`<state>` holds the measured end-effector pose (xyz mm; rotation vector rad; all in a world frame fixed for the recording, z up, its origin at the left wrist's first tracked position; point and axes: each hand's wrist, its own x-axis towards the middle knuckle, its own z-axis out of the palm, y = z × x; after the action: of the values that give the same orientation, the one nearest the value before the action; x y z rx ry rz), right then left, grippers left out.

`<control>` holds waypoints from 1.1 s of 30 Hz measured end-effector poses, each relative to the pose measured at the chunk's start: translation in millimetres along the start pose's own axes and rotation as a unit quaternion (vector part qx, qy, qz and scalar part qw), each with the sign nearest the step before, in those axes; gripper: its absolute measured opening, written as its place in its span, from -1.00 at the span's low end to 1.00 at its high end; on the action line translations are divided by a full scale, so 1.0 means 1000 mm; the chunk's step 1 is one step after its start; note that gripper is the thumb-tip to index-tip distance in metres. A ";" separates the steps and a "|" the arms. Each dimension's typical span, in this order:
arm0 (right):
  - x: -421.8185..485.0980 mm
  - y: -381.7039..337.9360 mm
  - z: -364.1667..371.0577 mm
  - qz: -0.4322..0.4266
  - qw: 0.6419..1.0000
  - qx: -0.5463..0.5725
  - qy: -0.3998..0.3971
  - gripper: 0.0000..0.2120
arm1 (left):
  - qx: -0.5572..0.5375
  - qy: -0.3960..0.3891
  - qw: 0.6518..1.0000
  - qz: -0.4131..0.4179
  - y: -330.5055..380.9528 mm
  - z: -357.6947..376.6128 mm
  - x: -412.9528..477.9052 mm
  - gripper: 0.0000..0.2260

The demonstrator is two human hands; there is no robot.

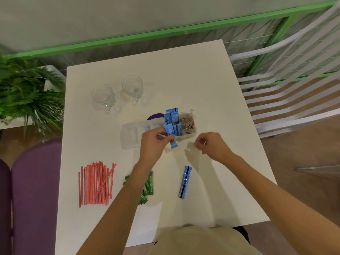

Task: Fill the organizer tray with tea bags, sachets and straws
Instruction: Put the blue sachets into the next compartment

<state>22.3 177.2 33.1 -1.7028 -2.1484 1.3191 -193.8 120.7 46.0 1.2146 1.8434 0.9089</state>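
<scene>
A person's beige-clothed lap sits at the bottom edge, with two bare forearms reaching forward over a white table [211, 85]. Nearest on the table, a bundle of red-and-white striped straws [95, 183] lies flat at the left. Just right of it, a small pile of green sachets [148, 188] is partly covered by the left forearm. Further right, one blue sachet [184, 182] lies alone, well apart from the others.

Beyond these, the left hand [152, 142] is turned palm down with its fingers curled around a blue sachet [172, 138], pinching it at the near wall of a clear plastic organizer tray [128, 137]. The sachet stands tilted, its lower end hanging just outside the tray. The right hand [211, 144] hovers close to the table just right of the tray, fingers loosely curled toward the thumb; whether it holds anything cannot be told.

Inside the tray, upright blue sachets [172, 116] fill a middle compartment, and tea bags [187, 122] fill the right-hand one. The left compartments look pale and blurred. A purple round object [155, 116] shows behind the tray.

Farther back stand two clear glass mugs [117, 92]. A green fern [24, 96] sits at the far left, and a white slatted chair [294, 85] at the right.
</scene>
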 end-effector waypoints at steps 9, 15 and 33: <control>-0.021 0.023 0.059 0.058 0.953 -0.263 -0.140 -0.58 | 0.024 0.023 0.998 0.059 0.014 -0.010 0.038 -0.87; -0.024 0.024 0.079 0.008 0.948 -0.292 -0.128 -0.52 | 0.112 0.015 0.993 0.037 0.002 -0.005 0.047 -0.87; -0.030 0.030 0.071 -0.018 0.973 -0.161 -0.165 -0.72 | -0.010 0.086 0.996 0.032 -0.028 0.006 -0.017 -0.82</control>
<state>16.5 112.8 -18.3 -1.6293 -2.6964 1.3887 -195.5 97.4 22.5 1.2207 1.9343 1.0943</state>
